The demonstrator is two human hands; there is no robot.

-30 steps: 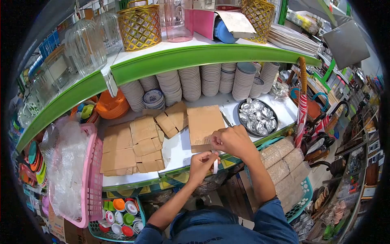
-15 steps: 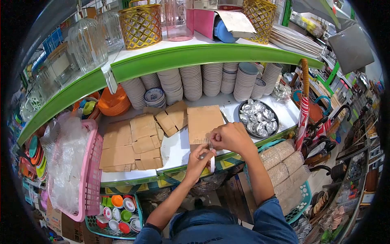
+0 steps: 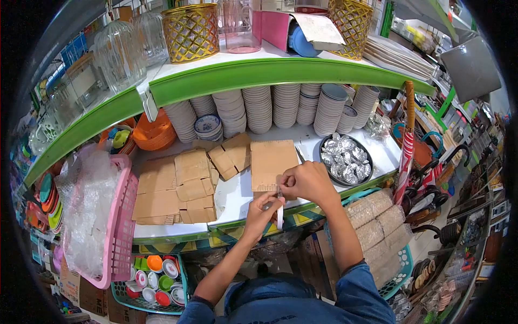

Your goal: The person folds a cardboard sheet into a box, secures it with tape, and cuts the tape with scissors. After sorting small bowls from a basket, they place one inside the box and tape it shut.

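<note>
My left hand (image 3: 261, 214) is closed around a roll of tape (image 3: 280, 216), seen nearly edge-on at the shelf's front edge. Just up and to the right, my right hand (image 3: 306, 182) is pinched near the tape's end; what is between its fingertips is too small to make out. Both hands are close together at the lower edge of a flat cardboard piece (image 3: 273, 162). More cardboard pieces (image 3: 177, 189) lie to the left on the white shelf. A round dark tray (image 3: 345, 159) with silver foil-like items stands right of my right hand.
Stacks of bowls (image 3: 258, 110) line the back beneath a green-edged upper shelf (image 3: 280, 72). A pink basket (image 3: 121, 216) with plastic wrap stands at the left, orange bowls (image 3: 154, 134) behind it. Bubble-wrapped packs (image 3: 376, 224) fill a teal basket at the right. Umbrellas (image 3: 407, 156) hang nearby.
The view has shifted slightly. Both hands keep nearly the same pose, with the tape roll still in my left hand.
</note>
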